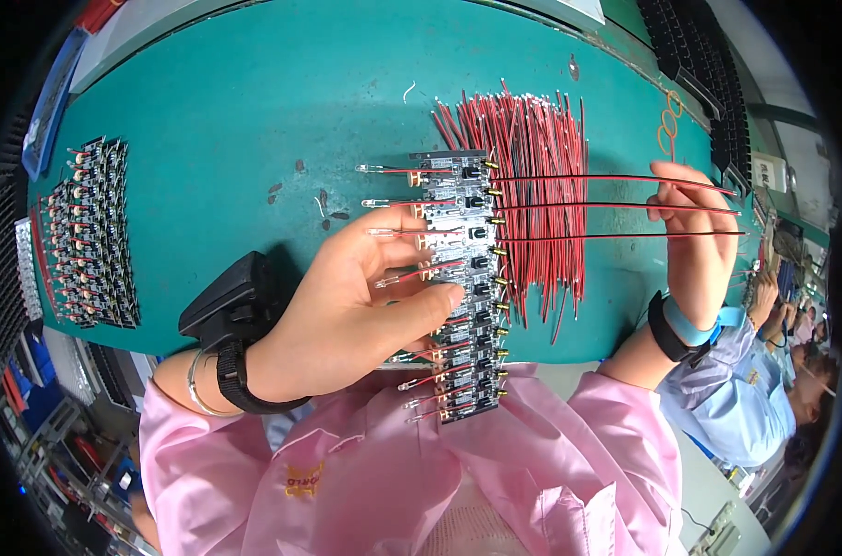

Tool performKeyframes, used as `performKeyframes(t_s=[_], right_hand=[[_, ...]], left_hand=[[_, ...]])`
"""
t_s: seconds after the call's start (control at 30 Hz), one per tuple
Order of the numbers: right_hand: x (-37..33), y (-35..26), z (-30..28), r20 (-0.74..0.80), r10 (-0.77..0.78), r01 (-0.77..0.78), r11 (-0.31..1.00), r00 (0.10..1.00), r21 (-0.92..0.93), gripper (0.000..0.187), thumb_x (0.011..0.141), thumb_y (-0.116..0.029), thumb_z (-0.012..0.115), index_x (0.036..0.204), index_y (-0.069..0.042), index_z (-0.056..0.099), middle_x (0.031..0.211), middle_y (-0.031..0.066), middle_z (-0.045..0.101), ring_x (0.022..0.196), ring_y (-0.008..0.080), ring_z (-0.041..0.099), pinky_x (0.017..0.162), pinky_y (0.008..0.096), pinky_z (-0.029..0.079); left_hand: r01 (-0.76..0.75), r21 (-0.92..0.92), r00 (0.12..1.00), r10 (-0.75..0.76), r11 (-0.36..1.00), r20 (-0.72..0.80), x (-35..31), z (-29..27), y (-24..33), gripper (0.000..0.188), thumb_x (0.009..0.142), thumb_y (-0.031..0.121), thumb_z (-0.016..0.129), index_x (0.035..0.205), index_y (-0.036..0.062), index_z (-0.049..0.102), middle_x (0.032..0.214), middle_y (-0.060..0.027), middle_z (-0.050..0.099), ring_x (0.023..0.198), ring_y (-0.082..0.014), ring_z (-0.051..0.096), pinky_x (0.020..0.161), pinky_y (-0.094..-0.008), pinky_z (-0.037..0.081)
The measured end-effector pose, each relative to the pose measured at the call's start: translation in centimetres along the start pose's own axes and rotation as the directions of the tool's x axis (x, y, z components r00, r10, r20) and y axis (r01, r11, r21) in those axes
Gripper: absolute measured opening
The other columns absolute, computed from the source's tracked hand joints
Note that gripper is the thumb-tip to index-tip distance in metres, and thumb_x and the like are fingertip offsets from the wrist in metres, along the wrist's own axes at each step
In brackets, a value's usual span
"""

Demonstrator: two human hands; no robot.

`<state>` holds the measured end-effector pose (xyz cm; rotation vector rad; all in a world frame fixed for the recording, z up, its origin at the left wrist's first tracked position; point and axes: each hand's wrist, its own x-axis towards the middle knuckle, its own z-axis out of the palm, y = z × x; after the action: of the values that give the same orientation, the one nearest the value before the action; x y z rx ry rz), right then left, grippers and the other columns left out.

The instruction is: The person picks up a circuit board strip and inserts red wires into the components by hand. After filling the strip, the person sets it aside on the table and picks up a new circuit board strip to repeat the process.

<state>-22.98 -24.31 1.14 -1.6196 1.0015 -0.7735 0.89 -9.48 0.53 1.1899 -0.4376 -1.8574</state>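
My left hand (pixel 347 306) grips a long strip of small dark circuit boards (pixel 479 259), its thumb across the front and fingers behind. Each board carries a black component and a brass-coloured part at its right edge. Clear-tipped leads (pixel 388 170) on short red wires stick out to the left. Three long red-and-black wires (pixel 615 238) run rightward from the upper boards. At their far ends my right hand (pixel 694 246) is closed, thumb and fingers pinching at the upper wire; whether it holds all three is hard to tell.
Beneath the long wires lies a thick pile of red-and-black wires (pixel 541 120) on the green mat (pixel 226 111). Finished-looking board strips (pixel 92 232) are stacked at the left. Rubber bands (pixel 668 125) lie at the far right. A person in blue (pixel 740 408) sits to the right.
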Motion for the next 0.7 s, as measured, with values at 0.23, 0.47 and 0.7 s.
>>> performKeyframes(t_s=[0.23,0.47,0.7], right_hand=[[-0.1,0.0,-1.9,0.014,-0.008,0.006,0.996,1.0,0.09,0.024,0.081,-0.005,0.048,0.101,0.006,0.052,0.094,0.0125,0.054,0.07,0.0111,0.053,0.064,0.0262,0.046],[0.5,0.2,-1.8,-0.105,0.037,-0.043,0.998,0.994,-0.049,0.022,0.083,-0.011,0.05,0.099,0.004,0.056,0.082,0.0057,0.056,0.066,0.0069,0.05,0.056,0.02,0.043],[1.6,1.2,-2.1,-0.245,0.067,-0.154,0.922,0.967,-0.355,0.019,0.082,-0.014,0.054,0.088,0.003,0.06,0.071,0.0021,0.055,0.059,0.0061,0.047,0.051,0.0184,0.038]], left_hand=[[-0.016,-0.006,1.0,0.016,1.0,-0.001,0.0,-0.1,-0.2,0.037,0.078,0.001,0.054,0.111,0.004,0.038,0.099,-0.0054,0.054,0.082,-0.009,0.054,0.055,-0.0213,0.049],[-0.007,-0.003,1.0,0.007,1.0,0.011,0.1,-0.1,-0.2,0.038,0.078,0.001,0.054,0.111,0.004,0.038,0.099,-0.0057,0.054,0.082,-0.0092,0.054,0.055,-0.0211,0.049],[-0.03,-0.006,1.0,0.03,1.0,0.002,0.0,0.1,-0.3,0.036,0.078,0.001,0.054,0.11,0.0038,0.039,0.099,-0.0057,0.054,0.081,-0.0087,0.054,0.054,-0.021,0.048]])
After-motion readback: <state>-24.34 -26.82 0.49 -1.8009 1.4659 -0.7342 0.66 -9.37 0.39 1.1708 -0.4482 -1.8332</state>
